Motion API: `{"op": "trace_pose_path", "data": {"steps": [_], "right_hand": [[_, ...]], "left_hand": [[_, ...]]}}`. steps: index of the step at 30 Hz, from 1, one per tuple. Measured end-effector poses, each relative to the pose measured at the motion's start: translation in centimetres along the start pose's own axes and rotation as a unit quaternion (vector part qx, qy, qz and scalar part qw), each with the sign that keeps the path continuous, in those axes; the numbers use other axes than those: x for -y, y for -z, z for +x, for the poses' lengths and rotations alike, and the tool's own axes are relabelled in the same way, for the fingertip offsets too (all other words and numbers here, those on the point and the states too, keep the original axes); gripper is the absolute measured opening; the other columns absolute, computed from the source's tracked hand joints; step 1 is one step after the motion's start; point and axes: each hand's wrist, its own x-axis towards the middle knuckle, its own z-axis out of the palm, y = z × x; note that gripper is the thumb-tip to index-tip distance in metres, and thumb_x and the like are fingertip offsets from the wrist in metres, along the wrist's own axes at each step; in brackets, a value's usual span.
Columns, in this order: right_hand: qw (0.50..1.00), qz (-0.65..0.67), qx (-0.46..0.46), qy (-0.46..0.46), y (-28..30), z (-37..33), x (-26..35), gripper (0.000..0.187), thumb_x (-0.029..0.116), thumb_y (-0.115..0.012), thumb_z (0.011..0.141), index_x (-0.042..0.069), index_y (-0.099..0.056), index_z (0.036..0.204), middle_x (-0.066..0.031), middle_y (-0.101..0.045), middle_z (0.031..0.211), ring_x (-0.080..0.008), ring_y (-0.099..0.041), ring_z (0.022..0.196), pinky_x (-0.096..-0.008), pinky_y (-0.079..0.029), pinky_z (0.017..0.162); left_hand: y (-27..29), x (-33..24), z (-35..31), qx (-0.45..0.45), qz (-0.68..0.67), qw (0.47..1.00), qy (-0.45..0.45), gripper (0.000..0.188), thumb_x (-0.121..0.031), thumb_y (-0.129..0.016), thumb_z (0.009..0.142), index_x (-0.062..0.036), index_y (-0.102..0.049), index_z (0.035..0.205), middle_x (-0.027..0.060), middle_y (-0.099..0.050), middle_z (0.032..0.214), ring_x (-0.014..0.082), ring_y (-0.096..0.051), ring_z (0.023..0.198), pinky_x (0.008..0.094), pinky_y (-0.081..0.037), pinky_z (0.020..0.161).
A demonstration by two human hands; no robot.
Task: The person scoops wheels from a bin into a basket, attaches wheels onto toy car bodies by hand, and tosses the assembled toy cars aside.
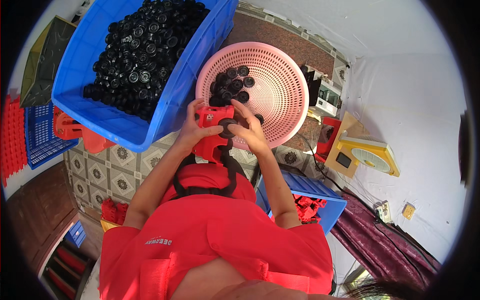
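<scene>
Red shirt cloth [215,240] fills the foreground. Left hand [192,131] and right hand [254,133], fingers curled, grasp a red plastic part [207,147] between them by the near rim of a pink basket [282,100], thumbs angled inward onto a black wheel [226,128]. Both forearms [159,175] converge forward. Farther out, loose wheels [236,85] lie in the basket; left stands a blue bin [182,75].

White block lettering [158,242] on the left chest of the red shirt [215,235], one short row of capitals, slightly slanted in the view, a smaller, fainter line alongside it, too small to make out, any marks on the yellow fan [370,157] likewise unclear
</scene>
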Motion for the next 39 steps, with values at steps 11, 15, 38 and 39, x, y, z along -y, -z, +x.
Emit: {"op": "trace_pose_path", "data": {"steps": [11, 15, 38, 39], "right_hand": [[0.984, -0.174, 0.049, -0.003, 8.3, 9.3, -4.0, 0.042, 0.033, -0.060, 0.093, -0.001, -0.060, 0.117, -0.0106, -0.067, 0.098, -0.0165, -0.064, 0.086, -0.0305, -0.050, 0.081], [0.715, -0.598, -0.327, 0.153, 14.3, 16.2, -8.7, 0.029, 0.026, -0.064, 0.085, 0.002, -0.063, 0.101, -0.0186, -0.062, 0.092, -0.0374, -0.058, 0.083, -0.0450, -0.047, 0.078], [0.969, -0.223, -0.064, 0.084, 2.8, 0.6, 4.3, 0.018, 0.004, -0.075, 0.077, 0.003, -0.058, 0.083, 0.0013, -0.059, 0.073, -0.0061, -0.056, 0.067, -0.0193, -0.044, 0.061], [0.969, -0.227, -0.046, 0.090, 2.0, 0.7, 4.7, 0.018, 0.004, -0.075, 0.077, 0.003, -0.058, 0.083, 0.0013, -0.059, 0.073, -0.0061, -0.056, 0.067, -0.0193, -0.044, 0.061]], "left_hand": [[0.0, 4.3, 0.1, -0.054, -0.046, 0.996, 0.059, 0.076, -0.016, -0.082, 0.069, -0.0049, -0.039, 0.130, 0.0095, -0.052, 0.120, 0.0197, -0.055, 0.111, 0.0361, -0.047, 0.095], [-1.7, 2.6, 1.5, -0.023, -0.165, 0.980, 0.113, 0.061, -0.012, -0.075, 0.077, -0.0048, -0.041, 0.127, 0.0101, -0.057, 0.114, 0.0195, -0.061, 0.101, 0.0356, -0.055, 0.084], [-6.1, -7.9, 2.6, -0.096, -0.179, 0.979, -0.013, 0.073, -0.008, -0.076, 0.078, -0.0044, -0.026, 0.132, 0.0163, -0.053, 0.119, 0.0240, -0.061, 0.103, 0.0380, -0.056, 0.085], [-5.9, -8.7, 2.1, -0.090, -0.173, 0.981, -0.022, 0.071, -0.009, -0.075, 0.078, -0.0055, -0.029, 0.132, 0.0158, -0.053, 0.119, 0.0240, -0.061, 0.104, 0.0391, -0.056, 0.084]]}}
